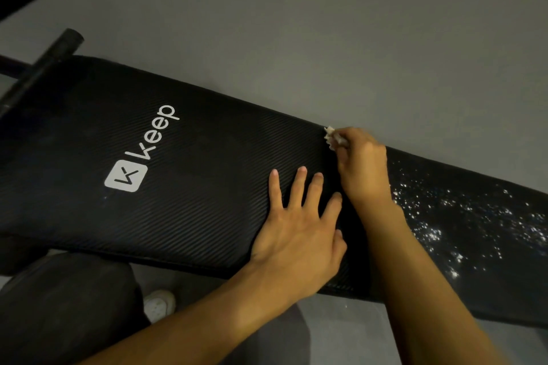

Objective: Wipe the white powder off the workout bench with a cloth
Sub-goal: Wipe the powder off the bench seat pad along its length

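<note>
Home gym corner, black padded workout bench [184, 187] with Keep logo [139, 151], plain grey floor [326, 24]

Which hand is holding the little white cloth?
The right hand grips the cloth, bunched up at the far edge of the bench. The left hand holds nothing; its fingers lie spread flat on the black pad.

Black ribbed bench [192, 187], white logo [126, 175], white powder [444, 225] specks, pale cloth [331, 137], grey floor [296, 24].
</note>
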Available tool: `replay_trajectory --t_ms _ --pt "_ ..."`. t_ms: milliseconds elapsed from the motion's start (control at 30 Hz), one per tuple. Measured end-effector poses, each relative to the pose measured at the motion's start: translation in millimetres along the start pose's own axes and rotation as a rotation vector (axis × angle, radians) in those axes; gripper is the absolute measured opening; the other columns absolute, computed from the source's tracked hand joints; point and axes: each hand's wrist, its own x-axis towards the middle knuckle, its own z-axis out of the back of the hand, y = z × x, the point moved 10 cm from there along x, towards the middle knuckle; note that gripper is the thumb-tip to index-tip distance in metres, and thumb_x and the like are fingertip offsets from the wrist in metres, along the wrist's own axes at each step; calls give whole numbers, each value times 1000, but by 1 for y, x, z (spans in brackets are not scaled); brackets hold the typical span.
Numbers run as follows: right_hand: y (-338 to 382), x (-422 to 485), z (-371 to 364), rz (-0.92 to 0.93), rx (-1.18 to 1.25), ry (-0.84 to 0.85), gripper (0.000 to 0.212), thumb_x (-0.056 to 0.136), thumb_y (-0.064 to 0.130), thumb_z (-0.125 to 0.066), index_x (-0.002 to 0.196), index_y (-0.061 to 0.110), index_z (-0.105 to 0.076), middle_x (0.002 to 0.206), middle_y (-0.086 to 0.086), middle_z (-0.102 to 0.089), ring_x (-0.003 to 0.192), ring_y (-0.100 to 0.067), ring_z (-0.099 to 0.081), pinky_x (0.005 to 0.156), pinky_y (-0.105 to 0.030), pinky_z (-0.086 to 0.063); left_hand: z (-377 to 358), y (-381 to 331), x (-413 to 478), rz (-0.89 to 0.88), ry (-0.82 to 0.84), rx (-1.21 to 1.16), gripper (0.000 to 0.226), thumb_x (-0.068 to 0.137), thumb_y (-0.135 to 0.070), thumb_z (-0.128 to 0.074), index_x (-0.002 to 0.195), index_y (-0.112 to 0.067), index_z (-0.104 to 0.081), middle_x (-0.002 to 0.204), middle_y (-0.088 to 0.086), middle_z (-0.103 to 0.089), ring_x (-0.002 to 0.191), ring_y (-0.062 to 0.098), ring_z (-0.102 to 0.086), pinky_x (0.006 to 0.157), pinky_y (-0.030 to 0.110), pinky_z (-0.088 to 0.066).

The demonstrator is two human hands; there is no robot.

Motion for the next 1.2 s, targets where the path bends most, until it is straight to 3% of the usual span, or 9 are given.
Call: replay_trajectory --t_ms 233,300,433,500,667,833,1000,1133,1200 --pt "11 -52 26 0 67 78 29 89 0 -62 115 12 -68 107 -2 -66 91 -11 -62 81 -23 -53 1 -1 0 -17 3 6 61 98 -47 -32 152 -19 -36 163 20 -27 153 42 -14 115 73 -10" --pt "14 -92 45 -19 100 70 31 88 -1 -65 114 15 -69 106 3 -65 94 -6 -62 84 -17 -52 1 -1 0 -21 -4 -3 61 98 -47 -32 153 -20 -33 163 20 -24 153 42 -11 115 73 -9" --pt "16 -164 59 -115 114 14 44 76 -11 -73 111 14 -73 114 1 -68 115 -3 -58 104 -7 -37 -1 -2 0 -28 29 29 64 98 -49 -23 155 -19 -31 164 21 -20 154 43 -8 115 73 -7" --pt "18 -176 55 -107 92 18 47 73 -13 -75 111 15 -73 115 1 -68 117 -6 -59 105 -8 -36 -2 -1 0 -30 39 52 64 99 -50 -22 155 -20 -29 165 21 -19 153 43 -7 115 74 -7" --pt "3 -147 52 -146 112 -36 32 86 -3 -68 115 11 -69 116 -3 -65 108 -14 -64 96 -15 -47 -5 -2 1 -24 60 74 63 99 -49 -25 155 -22 -30 164 20 -22 153 41 -10 115 73 -9" --pt "16 -185 63 -147 102 -62 22 86 10 -73 109 12 -71 112 0 -64 116 -10 -61 99 -25 -49 -7 -4 0 -24 77 84 63 102 -50 -23 159 -23 -17 167 18 -9 154 40 1 116 72 -4" --pt "0 -207 70 -162 69 -47 26 86 4 -71 111 12 -71 117 0 -66 119 -9 -60 101 -26 -48 -9 -4 0 -25 98 110 63 103 -50 -21 160 -23 -12 168 17 -6 154 40 3 117 71 -5" --pt "-11 -169 65 -167 62 -70 24 89 4 -67 112 10 -70 117 -3 -65 104 -16 -65 89 -33 -56 -9 -6 0 -19 101 112 63 103 -50 -20 160 -23 -12 168 17 -7 154 40 3 117 71 -3" --pt "-11 -169 64 -179 73 -73 26 89 4 -67 114 12 -69 119 -1 -64 107 -14 -64 91 -32 -55 -10 -6 0 -15 103 99 63 103 -50 -21 160 -24 -12 168 17 -6 154 40 3 118 71 -3"
